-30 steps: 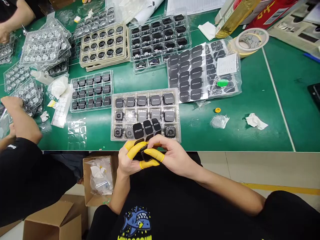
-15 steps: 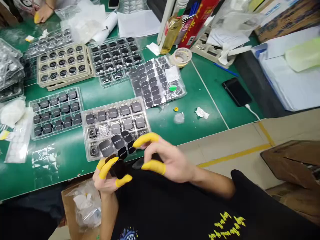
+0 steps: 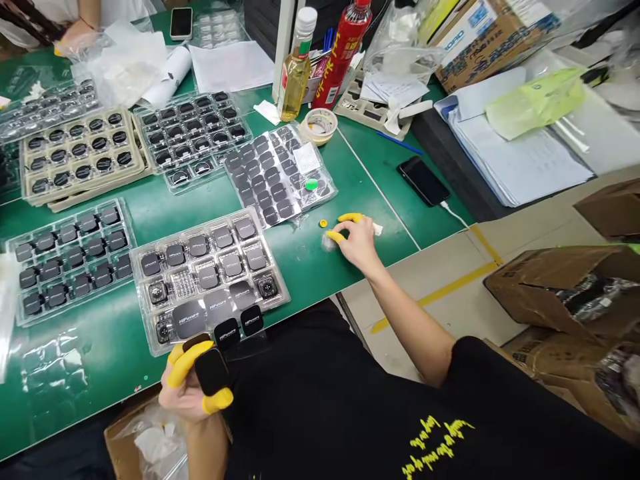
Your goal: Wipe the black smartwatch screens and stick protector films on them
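Observation:
My left hand [image 3: 193, 381], with yellow finger cots, grips a smartwatch body [image 3: 211, 371] by its edges, its dark glass face showing. My right hand [image 3: 356, 239] is over the green table, thumb and index finger apart, and no object shows between them. Beside its thumb lies a small clear plastic scrap [image 3: 329, 242]; a yellow rolled finger cot [image 3: 323, 224] is just left of the fingertips. White crumpled tissue [image 3: 378, 229] shows partly behind this hand. Square black stickers [image 3: 251, 321] marked HiFuture lie over the front edge of a clear blister tray [image 3: 284, 293] holding watch bodies.
Another tray [image 3: 75, 257] of watch pieces stands left, with trays of round dark parts [image 3: 83, 150] behind. Sticker sheets [image 3: 273, 177], tape [image 3: 319, 125], bottles [image 3: 295, 73] and a phone [image 3: 423, 180] on a cable occupy the back and right. A co-worker's hand [image 3: 75, 37] is far left.
My right hand has moved away from the watch, out to the right over the table; the dark flat piece at its fingers no longer shows there. My left hand still holds the watch.

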`<state>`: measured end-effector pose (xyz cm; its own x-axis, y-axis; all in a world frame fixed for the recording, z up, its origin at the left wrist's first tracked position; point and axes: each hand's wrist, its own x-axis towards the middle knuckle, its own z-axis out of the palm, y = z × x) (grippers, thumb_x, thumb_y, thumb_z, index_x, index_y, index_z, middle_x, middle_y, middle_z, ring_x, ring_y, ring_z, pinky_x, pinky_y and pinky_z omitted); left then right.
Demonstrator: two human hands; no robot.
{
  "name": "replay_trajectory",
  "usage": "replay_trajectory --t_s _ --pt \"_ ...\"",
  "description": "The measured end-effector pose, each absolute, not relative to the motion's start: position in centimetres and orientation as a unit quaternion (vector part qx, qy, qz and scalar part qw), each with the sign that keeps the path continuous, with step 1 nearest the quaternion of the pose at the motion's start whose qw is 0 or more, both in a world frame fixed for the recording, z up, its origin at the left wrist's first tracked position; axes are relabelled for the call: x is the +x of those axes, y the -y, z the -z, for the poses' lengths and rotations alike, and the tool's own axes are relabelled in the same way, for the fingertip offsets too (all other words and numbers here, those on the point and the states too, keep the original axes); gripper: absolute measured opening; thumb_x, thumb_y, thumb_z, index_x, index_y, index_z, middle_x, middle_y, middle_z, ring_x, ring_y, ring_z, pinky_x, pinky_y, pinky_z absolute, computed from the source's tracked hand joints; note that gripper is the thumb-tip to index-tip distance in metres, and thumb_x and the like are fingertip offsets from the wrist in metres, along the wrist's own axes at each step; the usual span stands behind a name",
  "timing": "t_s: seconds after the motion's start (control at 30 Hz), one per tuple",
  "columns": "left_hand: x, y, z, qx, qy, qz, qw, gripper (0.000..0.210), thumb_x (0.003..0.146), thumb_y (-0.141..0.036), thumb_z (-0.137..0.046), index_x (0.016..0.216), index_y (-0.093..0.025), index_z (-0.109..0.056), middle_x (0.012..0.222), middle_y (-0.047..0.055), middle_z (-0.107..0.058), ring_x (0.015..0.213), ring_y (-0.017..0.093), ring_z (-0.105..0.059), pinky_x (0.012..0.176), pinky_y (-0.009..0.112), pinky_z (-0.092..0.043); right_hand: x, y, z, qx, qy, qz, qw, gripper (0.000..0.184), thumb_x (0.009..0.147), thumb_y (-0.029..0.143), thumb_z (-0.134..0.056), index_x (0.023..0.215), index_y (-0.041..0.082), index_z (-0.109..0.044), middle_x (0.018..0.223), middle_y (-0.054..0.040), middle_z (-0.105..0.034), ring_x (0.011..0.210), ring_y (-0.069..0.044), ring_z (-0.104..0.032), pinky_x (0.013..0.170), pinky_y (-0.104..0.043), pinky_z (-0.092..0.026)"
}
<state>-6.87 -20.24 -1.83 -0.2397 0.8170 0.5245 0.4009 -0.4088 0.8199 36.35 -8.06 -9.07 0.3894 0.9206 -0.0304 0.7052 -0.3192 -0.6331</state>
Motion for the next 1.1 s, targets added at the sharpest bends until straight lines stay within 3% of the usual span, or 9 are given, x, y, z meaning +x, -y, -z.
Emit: replay_trajectory --t_s 0.17,0.27,0.37,0.5,0.6,0.7,0.83,0.93,1.1 --pt "-8.3 20.9 3.0 0.587 -0.536 -0.579 0.181 0.062 0.068 -0.072 -0.096 0.099 -0.020 -0.085 0.090 0.007 -0.080 0.075 0.027 -0.076 0.058 0.041 -0.066 38.0 8.7 9.4 -0.812 0.512 -0.137 0.244 0.032 0.098 0.046 -0.065 0.121 0.025 -0.072 0.147 -0.0205 -0.058 0.145 -0.045 -0.039 0.119 -0.064 -0.034" --pt "-8.7 21.2 3.5 0.557 -0.552 -0.600 0.157 0.055 0.069 -0.062 -0.099 0.101 -0.020 -0.085 0.091 0.006 -0.080 0.074 0.026 -0.076 0.053 0.038 -0.065 40.8 9.8 8.8 -0.834 0.488 -0.114 0.231 0.040 0.099 0.044 -0.060 0.131 0.022 -0.071 0.141 -0.0234 -0.059 0.139 -0.046 -0.043 0.115 -0.064 -0.036" --pt "-8.4 20.5 3.3 0.552 -0.538 -0.618 0.156 0.063 0.062 -0.065 -0.103 0.103 -0.020 -0.085 0.093 0.006 -0.080 0.073 0.026 -0.075 0.048 0.036 -0.063 42.9 10.6 8.6 -0.844 0.474 -0.119 0.221 0.032 0.093 0.040 -0.066 0.119 0.023 -0.075 0.119 -0.0189 -0.065 0.122 -0.041 -0.052 0.104 -0.056 -0.044" --pt "-7.5 19.4 2.6 0.594 -0.532 -0.590 0.132 0.074 0.059 -0.085 -0.094 0.095 -0.022 -0.084 0.081 0.003 -0.074 0.066 0.025 -0.073 0.046 0.037 -0.061 43.8 10.5 8.4 -0.843 0.466 -0.101 0.248 0.012 0.092 0.036 -0.065 0.094 0.025 -0.069 0.100 -0.0137 -0.063 0.103 -0.034 -0.055 0.095 -0.049 -0.047" --pt "-6.7 19.0 2.4 0.603 -0.555 -0.561 0.114 0.082 0.068 -0.097 -0.079 0.100 -0.022 -0.083 0.078 0.005 -0.072 0.065 0.024 -0.072 0.052 0.039 -0.063 43.4 9.7 7.3 -0.831 0.466 -0.078 0.293 0.019 0.088 0.041 -0.067 0.080 0.030 -0.054 0.086 -0.0083 -0.057 0.088 -0.030 -0.054 0.088 -0.048 -0.046" --pt "-6.3 18.5 2.6 0.635 -0.551 -0.534 0.083 0.081 0.070 -0.098 -0.076 0.096 -0.022 -0.082 0.082 0.005 -0.075 0.075 0.024 -0.076 0.066 0.040 -0.067 40.3 9.0 4.9 -0.803 0.470 -0.064 0.361 0.023 0.084 0.045 -0.070 0.086 0.031 -0.051 0.085 -0.0053 -0.055 0.076 -0.027 -0.054 0.078 -0.048 -0.047" --pt "-5.8 17.4 2.5 0.668 -0.543 -0.504 0.066 0.082 0.063 -0.097 -0.082 0.098 -0.023 -0.084 0.087 0.005 -0.079 0.077 0.024 -0.077 0.071 0.039 -0.068 30.6 11.0 -0.9 -0.609 0.637 -0.117 0.457 0.022 0.092 0.037 -0.078 0.112 0.028 -0.073 0.101 -0.0092 -0.073 0.088 -0.028 -0.072 0.078 -0.044 -0.055" --pt "-5.3 16.8 1.8 0.686 -0.511 -0.512 0.079 0.082 0.062 -0.094 -0.087 0.104 -0.023 -0.085 0.088 0.005 -0.082 0.076 0.023 -0.079 0.071 0.038 -0.069 23.0 12.4 -4.9 -0.352 0.811 -0.246 0.397 0.039 0.101 0.012 -0.063 0.129 0.037 -0.077 0.106 -0.0052 -0.079 0.088 -0.022 -0.074 0.075 -0.037 -0.058" --pt "-5.4 16.9 0.8 0.706 -0.486 -0.506 0.095 0.080 0.065 -0.089 -0.089 0.111 -0.023 -0.086 0.094 0.007 -0.086 0.079 0.023 -0.083 0.072 0.035 -0.071 18.1 11.0 -5.8 -0.204 0.884 -0.257 0.332 0.043 0.106 0.013 -0.057 0.138 0.033 -0.078 0.108 -0.0083 -0.080 0.088 -0.023 -0.070 0.073 -0.038 -0.057"
